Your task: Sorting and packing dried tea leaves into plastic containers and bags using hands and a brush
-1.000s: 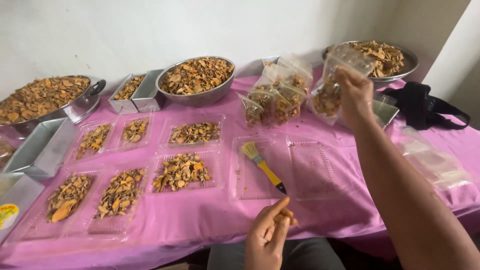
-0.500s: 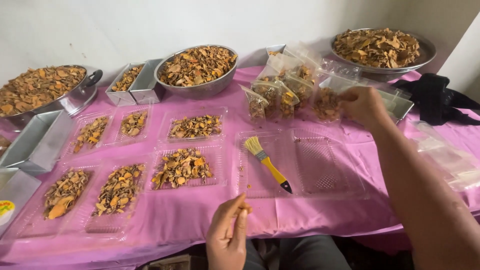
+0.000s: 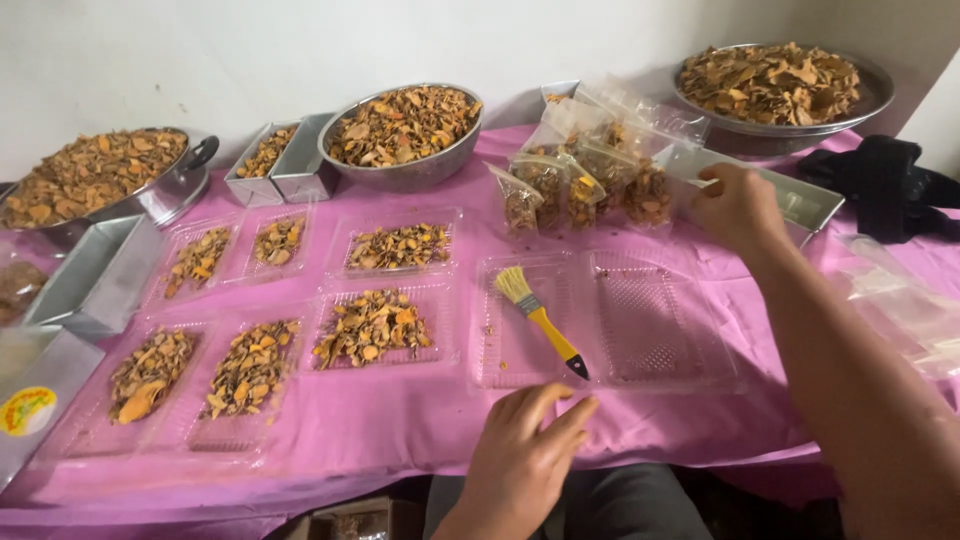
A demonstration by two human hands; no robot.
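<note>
Fingers (image 3: 560,415) of the left hand (image 3: 520,460) lie loose and slightly spread at the near edge of the pink surface (image 3: 400,420), palm down, grasping nothing — tips just short of the brush (image 3: 540,320). Brush has a yellow handle w/ a dark tip and pale bristles; it lies slantwise in an open clear tray (image 3: 610,320), bristles toward the far side, handle tip near the left hand.

Right hand (image 3: 735,205) is stretched out to the far right, fingers curled toward the small bags (image 3: 590,180) of dried orange-brown pieces and over the edge of a grey metal pan (image 3: 800,200). Whether it grips anything — cannot tell, fingers are turned away from the camera.

Head view, rest of the spread: clear trays w/ dried pieces (image 3: 375,325) sit in two rows left of the brush. Behind them a steel bowl (image 3: 400,125) heaped w/ the same pieces, two small rectangular tins (image 3: 280,165) beside it. Far left, a pot (image 3: 100,180) w/ a black handle, also full. Far right at the back, a wide platter (image 3: 780,85) piled high. A black bag (image 3: 890,185) lies at the right edge, well apart from both hands.
</note>
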